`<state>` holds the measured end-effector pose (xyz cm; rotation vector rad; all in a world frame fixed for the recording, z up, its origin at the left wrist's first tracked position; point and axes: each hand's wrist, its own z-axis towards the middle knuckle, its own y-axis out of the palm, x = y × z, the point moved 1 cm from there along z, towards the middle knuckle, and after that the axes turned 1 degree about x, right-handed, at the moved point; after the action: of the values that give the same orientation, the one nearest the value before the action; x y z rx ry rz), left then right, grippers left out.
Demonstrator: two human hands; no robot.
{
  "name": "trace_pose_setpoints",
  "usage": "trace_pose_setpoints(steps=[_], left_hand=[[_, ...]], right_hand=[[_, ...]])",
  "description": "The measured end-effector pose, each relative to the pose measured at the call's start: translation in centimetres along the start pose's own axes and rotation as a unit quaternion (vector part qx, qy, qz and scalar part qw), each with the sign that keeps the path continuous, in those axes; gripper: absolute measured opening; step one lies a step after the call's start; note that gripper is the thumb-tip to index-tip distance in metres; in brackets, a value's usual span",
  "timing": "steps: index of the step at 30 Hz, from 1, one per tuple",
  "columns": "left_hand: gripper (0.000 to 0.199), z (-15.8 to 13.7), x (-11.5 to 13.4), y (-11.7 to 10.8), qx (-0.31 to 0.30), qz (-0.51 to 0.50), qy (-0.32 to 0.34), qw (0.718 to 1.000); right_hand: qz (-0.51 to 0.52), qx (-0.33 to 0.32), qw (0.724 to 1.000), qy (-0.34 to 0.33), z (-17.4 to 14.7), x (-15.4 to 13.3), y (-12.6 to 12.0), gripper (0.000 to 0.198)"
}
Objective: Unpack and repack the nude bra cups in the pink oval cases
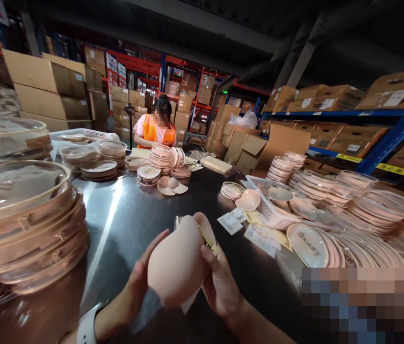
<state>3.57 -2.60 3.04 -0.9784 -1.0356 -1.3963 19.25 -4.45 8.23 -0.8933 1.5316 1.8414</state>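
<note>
A beige, smooth moulded bra cup (176, 267) is held up between my two hands above the dark table. My left hand (137, 282) is closed against its left side, with some fingers hidden behind it. With thumb in front, my right hand (221, 282) grips the right side, together with a second beige piece (202, 224) and a pale yellow printed card (209, 241). A white slip (190, 302) pokes out below the cup. Another pair of bra cups (172, 185) lies farther off on the table.
Tall stacks of clear-lidded round cases (26, 229) stand close on my left. At right are a white perforated basket (275, 215), paper cards (261, 238) and rows of oval cases (307, 244). Across the table (116, 258) sits a person in an orange vest (155, 129).
</note>
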Motion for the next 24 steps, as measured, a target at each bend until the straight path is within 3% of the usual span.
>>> trace_pose_setpoints(steps=[4,6,8,10,12,16,18,21,24], left_hand=[[0.089,-1.5,-1.0,-0.7,-0.111,-0.172,-0.02,0.979],[0.081,-1.9,-1.3,-1.0,-0.108,-0.099,-0.015,0.989],[0.059,-1.9,-1.2,-1.4,-0.031,0.038,0.041,0.998],[0.039,-1.6,-1.1,-1.6,0.019,0.15,0.119,0.981],[0.033,-1.2,-1.2,-1.6,0.011,0.232,0.187,0.955],[0.052,-0.8,-2.0,-1.1,-0.032,0.332,0.318,0.887],[0.066,-1.1,-2.5,-0.9,-0.022,0.334,0.334,0.881],[0.084,-1.7,-2.6,-1.1,0.002,0.306,0.324,0.895],[0.082,-2.1,-1.9,-1.4,-0.043,0.353,0.357,0.864]], right_hand=[[-0.044,0.053,0.997,-0.046,-0.1,-0.1,-0.5,0.082],[-0.068,0.036,0.994,-0.081,-0.3,0.5,-0.5,0.095],[-0.078,0.007,0.993,-0.093,-0.6,1.3,-0.4,0.103],[-0.073,0.006,0.993,-0.09,-0.6,1.8,-0.3,0.099],[-0.061,0.032,0.994,-0.086,-0.2,1.7,-0.5,0.088],[-0.014,0.081,0.995,-0.064,1.7,0.8,-2.0,0.07],[0.0,0.109,0.993,-0.048,2.5,0.7,-2.8,0.063],[-0.013,0.117,0.993,-0.01,2.8,1.1,-3.1,0.056],[-0.041,0.081,0.996,0.02,1.9,1.5,-2.4,0.053]])
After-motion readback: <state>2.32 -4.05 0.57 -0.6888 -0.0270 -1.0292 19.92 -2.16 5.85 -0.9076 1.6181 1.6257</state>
